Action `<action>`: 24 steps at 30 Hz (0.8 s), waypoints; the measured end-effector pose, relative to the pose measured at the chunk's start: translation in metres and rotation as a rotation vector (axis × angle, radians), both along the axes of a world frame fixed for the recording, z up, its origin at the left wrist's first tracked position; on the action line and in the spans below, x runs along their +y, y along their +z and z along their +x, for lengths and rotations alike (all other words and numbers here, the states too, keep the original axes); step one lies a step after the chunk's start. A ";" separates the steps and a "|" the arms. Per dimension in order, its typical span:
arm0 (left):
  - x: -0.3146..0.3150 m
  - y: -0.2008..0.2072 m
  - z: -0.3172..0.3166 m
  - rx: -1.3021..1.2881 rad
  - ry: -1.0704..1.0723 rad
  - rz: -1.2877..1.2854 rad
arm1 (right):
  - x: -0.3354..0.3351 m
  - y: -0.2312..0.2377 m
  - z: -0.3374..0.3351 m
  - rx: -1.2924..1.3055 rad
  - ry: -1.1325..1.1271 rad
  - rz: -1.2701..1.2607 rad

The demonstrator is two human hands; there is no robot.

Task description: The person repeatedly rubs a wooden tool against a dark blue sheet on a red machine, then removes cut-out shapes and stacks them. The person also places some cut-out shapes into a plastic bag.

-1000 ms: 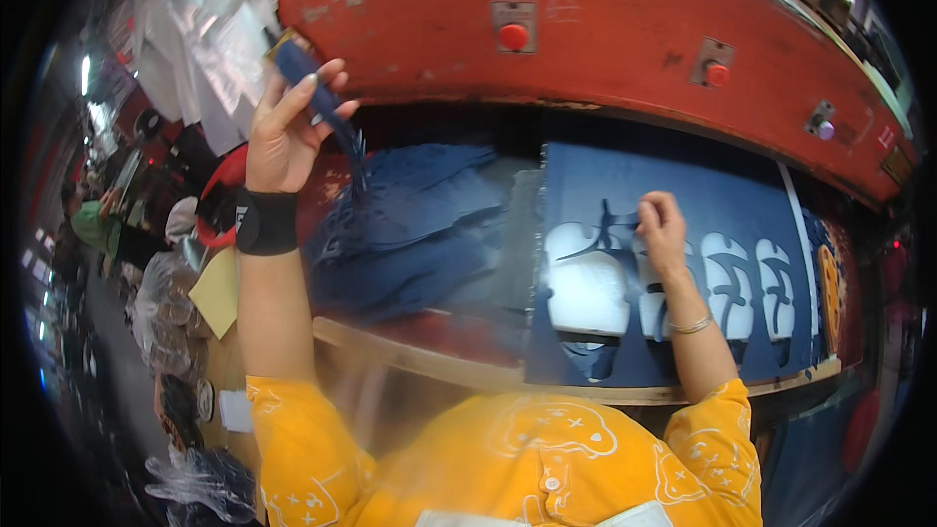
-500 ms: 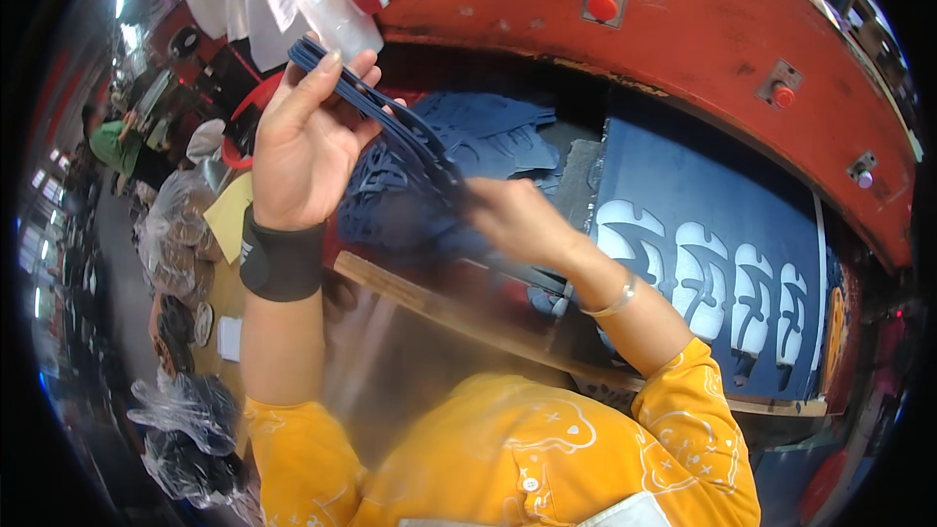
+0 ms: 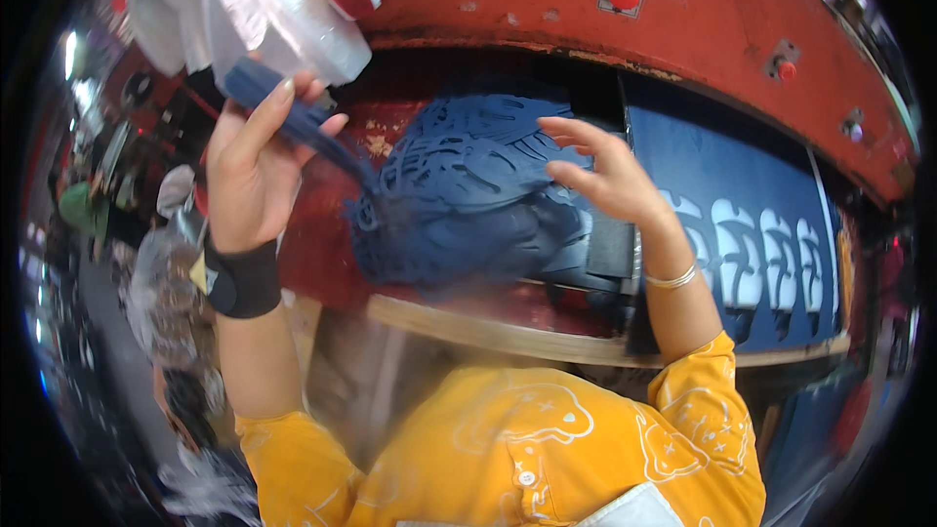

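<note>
Left hand [image 3: 254, 171], 10 o'clock, pinching blue strips [image 3: 324, 142] between thumb and fingers; right hand [image 3: 617, 178], 2 o'clock, fingers parted, empty. Blue sheet [image 3: 717, 146], 3 o'clock; pile of blue pieces [image 3: 459, 185], 12 o'clock; whitish plastic bag [image 3: 283, 24], 11 o'clock, contents unclear.

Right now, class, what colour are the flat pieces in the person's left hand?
The flat pieces are dark blue, showing best in the head view.

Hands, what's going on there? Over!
Left hand: gripping blue strips. Right hand: empty, fingers apart, near blue pile. Pale plastic beyond left hand.
</note>
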State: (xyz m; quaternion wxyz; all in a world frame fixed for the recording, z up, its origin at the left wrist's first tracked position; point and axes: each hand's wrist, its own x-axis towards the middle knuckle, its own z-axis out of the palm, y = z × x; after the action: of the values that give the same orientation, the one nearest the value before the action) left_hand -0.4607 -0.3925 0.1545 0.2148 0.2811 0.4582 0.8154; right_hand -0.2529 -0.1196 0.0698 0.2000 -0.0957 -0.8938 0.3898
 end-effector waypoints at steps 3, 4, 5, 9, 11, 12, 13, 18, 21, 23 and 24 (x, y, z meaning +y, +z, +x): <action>-0.005 0.001 -0.042 0.309 0.113 -0.235 | 0.009 -0.020 -0.001 -0.018 -0.219 -0.108; -0.002 -0.001 -0.050 0.369 0.097 -0.270 | 0.006 -0.025 -0.001 -0.063 -0.299 -0.161; 0.003 -0.001 -0.057 0.530 0.036 -0.372 | 0.001 -0.029 -0.002 -0.014 -0.314 -0.157; 0.059 -0.048 -0.029 1.032 -0.175 -0.419 | -0.036 -0.039 -0.001 0.013 -0.444 -0.204; 0.089 -0.087 0.006 1.185 -0.401 -0.645 | -0.051 -0.044 0.004 0.022 -0.483 -0.239; 0.100 -0.107 0.022 1.339 -0.445 -0.686 | -0.056 -0.045 0.007 0.016 -0.517 -0.250; 0.108 -0.125 0.036 1.449 -0.521 -0.767 | -0.059 -0.046 0.012 0.008 -0.539 -0.256; 0.110 -0.149 0.054 1.648 -0.208 -0.666 | -0.055 -0.045 0.028 -0.020 -0.551 -0.325; 0.115 -0.131 0.030 1.518 -0.269 -0.526 | -0.054 -0.044 0.016 -0.161 -0.510 -0.371; 0.136 -0.126 0.005 1.524 -0.156 -0.443 | -0.059 -0.046 0.001 -0.226 -0.483 -0.425; 0.146 -0.128 -0.005 1.428 -0.282 -0.448 | -0.062 -0.047 -0.005 -0.243 -0.492 -0.242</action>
State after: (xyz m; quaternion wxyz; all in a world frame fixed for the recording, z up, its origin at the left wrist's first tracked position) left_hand -0.4661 -0.2468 0.0261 0.0203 0.7461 0.6001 0.2878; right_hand -0.2581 -0.1815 0.0226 0.1671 -0.3784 -0.8082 0.4192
